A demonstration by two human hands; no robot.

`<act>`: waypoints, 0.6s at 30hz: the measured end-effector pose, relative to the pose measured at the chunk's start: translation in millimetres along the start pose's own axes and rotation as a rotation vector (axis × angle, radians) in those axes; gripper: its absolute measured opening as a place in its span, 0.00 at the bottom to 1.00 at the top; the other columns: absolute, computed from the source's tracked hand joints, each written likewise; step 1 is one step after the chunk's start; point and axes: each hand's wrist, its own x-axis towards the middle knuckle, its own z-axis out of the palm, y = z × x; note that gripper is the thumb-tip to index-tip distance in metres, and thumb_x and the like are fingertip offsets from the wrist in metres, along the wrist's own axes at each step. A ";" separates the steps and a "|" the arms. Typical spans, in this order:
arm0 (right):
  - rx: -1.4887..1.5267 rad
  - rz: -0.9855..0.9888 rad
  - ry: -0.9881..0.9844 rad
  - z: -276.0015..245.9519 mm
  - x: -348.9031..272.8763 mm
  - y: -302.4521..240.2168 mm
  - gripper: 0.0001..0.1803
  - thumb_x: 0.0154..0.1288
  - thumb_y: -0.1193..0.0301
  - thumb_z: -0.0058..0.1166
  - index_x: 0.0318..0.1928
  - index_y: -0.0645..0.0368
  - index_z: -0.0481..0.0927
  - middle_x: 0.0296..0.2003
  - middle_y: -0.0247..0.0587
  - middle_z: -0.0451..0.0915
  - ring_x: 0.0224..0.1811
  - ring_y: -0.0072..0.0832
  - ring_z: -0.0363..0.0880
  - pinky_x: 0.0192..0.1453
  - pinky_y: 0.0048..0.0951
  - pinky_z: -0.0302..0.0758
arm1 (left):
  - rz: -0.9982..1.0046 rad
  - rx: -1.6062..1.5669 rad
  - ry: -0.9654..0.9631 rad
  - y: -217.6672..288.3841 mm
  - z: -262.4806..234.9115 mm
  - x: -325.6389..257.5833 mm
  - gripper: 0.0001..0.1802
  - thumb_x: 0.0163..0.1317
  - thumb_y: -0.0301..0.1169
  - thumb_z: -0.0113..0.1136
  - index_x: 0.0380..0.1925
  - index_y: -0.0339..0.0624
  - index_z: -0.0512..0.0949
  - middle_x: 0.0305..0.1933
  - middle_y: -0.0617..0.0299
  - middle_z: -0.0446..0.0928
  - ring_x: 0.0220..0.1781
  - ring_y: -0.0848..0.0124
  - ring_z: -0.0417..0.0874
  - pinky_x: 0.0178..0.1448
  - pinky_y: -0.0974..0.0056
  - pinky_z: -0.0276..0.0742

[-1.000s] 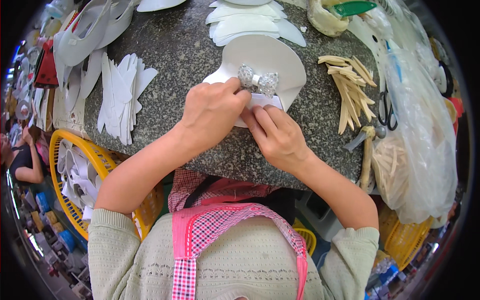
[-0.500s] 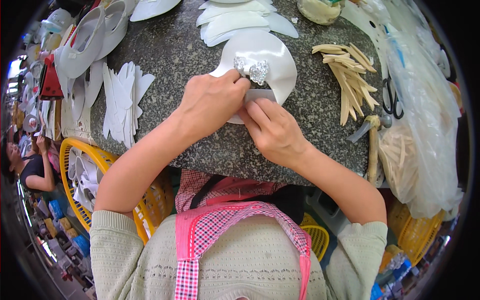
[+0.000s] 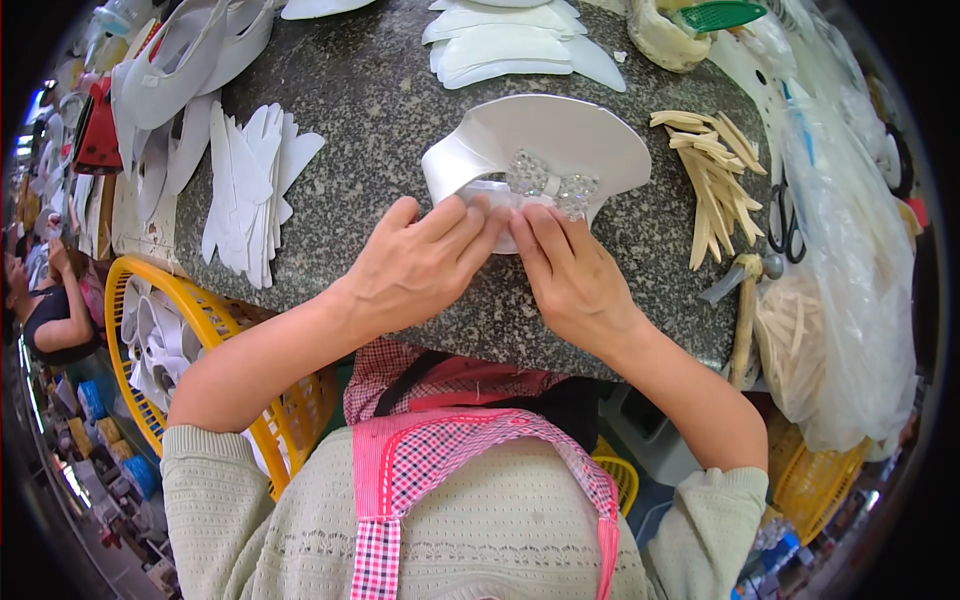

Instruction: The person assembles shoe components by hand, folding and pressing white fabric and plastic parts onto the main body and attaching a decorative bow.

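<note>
A glossy white shoe upper (image 3: 560,125) is held above the dark speckled worktop, its wide curved part facing away from me. A bow of clear sparkling stones (image 3: 535,175) sits on it, just beyond my fingers. My left hand (image 3: 425,262) pinches the near edge of the upper at its left side. Right beside it, my right hand (image 3: 580,280) grips the same near edge with thumb and fingers. The two hands' fingertips almost meet, and they hide part of that edge.
White cut pieces lie in a pile (image 3: 262,190) on the left and a stack (image 3: 500,50) at the far side. Tan strips (image 3: 710,180), black-handled scissors (image 3: 787,222), a hammer (image 3: 745,320) and a plastic bag (image 3: 850,270) are on the right. A yellow basket (image 3: 170,285) stands left.
The shoe upper has turned and shifted right, so the bow now lies farther right and slightly lower. Both hands have moved down and right, and their fingertips have come together on the near edge.
</note>
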 end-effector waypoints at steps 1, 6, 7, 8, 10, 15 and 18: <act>-0.046 -0.005 -0.002 1.0 1.9 0.6 0.27 0.46 0.76 0.47 0.50 0.76 0.69 0.45 0.52 0.69 0.43 0.42 0.70 0.48 0.34 0.72 | 0.028 0.036 0.011 0.1 1.6 0.0 0.24 0.46 0.30 0.55 0.46 0.34 0.74 0.48 0.58 0.73 0.42 0.71 0.71 0.33 0.67 0.63; -0.027 0.088 -0.147 -0.9 3.5 -8.7 0.28 0.48 0.77 0.46 0.54 0.75 0.65 0.46 0.54 0.67 0.47 0.44 0.68 0.51 0.37 0.70 | 0.097 0.163 0.129 3.3 3.3 1.6 0.17 0.47 0.30 0.52 0.36 0.32 0.77 0.39 0.60 0.73 0.41 0.72 0.69 0.30 0.68 0.60; -0.025 0.114 -0.166 -1.1 5.4 -9.3 0.29 0.48 0.77 0.45 0.54 0.75 0.64 0.46 0.53 0.67 0.47 0.44 0.68 0.51 0.37 0.70 | 0.119 0.191 0.137 4.1 3.0 1.9 0.17 0.46 0.30 0.52 0.35 0.32 0.77 0.39 0.59 0.74 0.41 0.72 0.69 0.29 0.68 0.60; -0.024 0.144 -0.184 -1.3 6.7 -10.7 0.29 0.48 0.77 0.45 0.54 0.75 0.64 0.46 0.53 0.67 0.46 0.44 0.68 0.51 0.38 0.70 | 0.117 0.186 0.145 4.6 3.3 2.2 0.17 0.46 0.30 0.52 0.35 0.32 0.77 0.39 0.59 0.74 0.41 0.72 0.69 0.29 0.68 0.60; -0.032 0.166 -0.158 0.0 11.7 -12.9 0.28 0.49 0.77 0.45 0.53 0.75 0.65 0.45 0.54 0.68 0.46 0.45 0.68 0.51 0.38 0.69 | 0.148 0.162 0.118 3.4 3.3 4.3 0.20 0.47 0.29 0.52 0.43 0.31 0.75 0.41 0.58 0.74 0.37 0.73 0.70 0.30 0.69 0.62; 0.167 0.163 -0.001 -17.9 31.8 2.1 0.16 0.46 0.79 0.52 0.40 0.68 0.75 0.37 0.48 0.71 0.39 0.39 0.70 0.42 0.32 0.70 | 0.119 -0.030 0.198 -23.0 -1.0 18.5 0.12 0.45 0.32 0.58 0.32 0.41 0.76 0.28 0.68 0.70 0.34 0.72 0.70 0.34 0.67 0.62; 0.398 0.137 -0.055 -43.6 35.4 11.5 0.13 0.44 0.78 0.58 0.35 0.61 0.78 0.30 0.41 0.73 0.35 0.38 0.71 0.40 0.32 0.71 | 0.064 -0.210 0.248 -26.1 -21.9 24.3 0.13 0.41 0.35 0.66 0.27 0.44 0.76 0.24 0.68 0.69 0.34 0.70 0.70 0.37 0.66 0.62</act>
